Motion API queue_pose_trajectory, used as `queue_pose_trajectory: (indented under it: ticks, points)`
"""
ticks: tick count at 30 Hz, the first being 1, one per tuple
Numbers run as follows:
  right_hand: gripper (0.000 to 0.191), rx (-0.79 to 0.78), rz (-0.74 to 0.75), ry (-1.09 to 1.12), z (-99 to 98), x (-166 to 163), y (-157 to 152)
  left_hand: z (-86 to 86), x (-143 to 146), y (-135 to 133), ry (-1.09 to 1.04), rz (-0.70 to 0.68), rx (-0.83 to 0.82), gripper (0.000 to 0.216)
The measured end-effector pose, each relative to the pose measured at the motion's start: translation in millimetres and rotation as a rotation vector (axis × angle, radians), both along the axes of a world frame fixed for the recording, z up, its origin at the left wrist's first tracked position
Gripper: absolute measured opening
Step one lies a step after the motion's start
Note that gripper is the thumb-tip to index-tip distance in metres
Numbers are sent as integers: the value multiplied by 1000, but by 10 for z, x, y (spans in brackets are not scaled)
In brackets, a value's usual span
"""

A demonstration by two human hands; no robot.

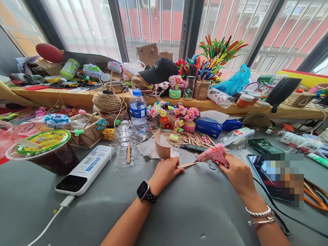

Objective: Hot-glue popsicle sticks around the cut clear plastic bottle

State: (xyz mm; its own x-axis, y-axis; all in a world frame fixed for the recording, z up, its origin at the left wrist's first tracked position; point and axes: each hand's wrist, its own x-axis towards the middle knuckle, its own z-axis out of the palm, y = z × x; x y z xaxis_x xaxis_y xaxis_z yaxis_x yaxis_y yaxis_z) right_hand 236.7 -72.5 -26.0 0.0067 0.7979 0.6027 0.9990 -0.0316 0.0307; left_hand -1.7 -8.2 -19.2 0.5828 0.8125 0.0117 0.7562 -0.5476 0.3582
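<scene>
Between the thumb and fingers of my left hand [165, 175] is a flat wooden craft stick [189, 164], pointing to the right. My right hand [238, 175] is closed around the handle of a pink hot glue gun [213, 153]. The gun's nozzle is at the stick's far end; whether they touch is hard to tell. Just behind my left hand stands a curved piece made of joined craft sticks [162, 147]. More loose craft sticks [196, 139] lie behind the gun. A small pair of scissors [212, 165] lies under the gun, partly hidden.
On the left are a lidded drink cup [58, 160], a white power bank [85, 171] and a cut clear plastic bottle [119, 147]. A water bottle [137, 112] stands behind. To the right lie a phone [266, 177], orange-handled scissors [316, 196] and a black cable [289, 213].
</scene>
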Motion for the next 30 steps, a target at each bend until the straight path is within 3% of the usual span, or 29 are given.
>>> queue_pose_trajectory:
  ticks: [30]
  points:
    - [29,0,11,-4,20,49,-18,28,-1,-10,-8,-3,-16,27]
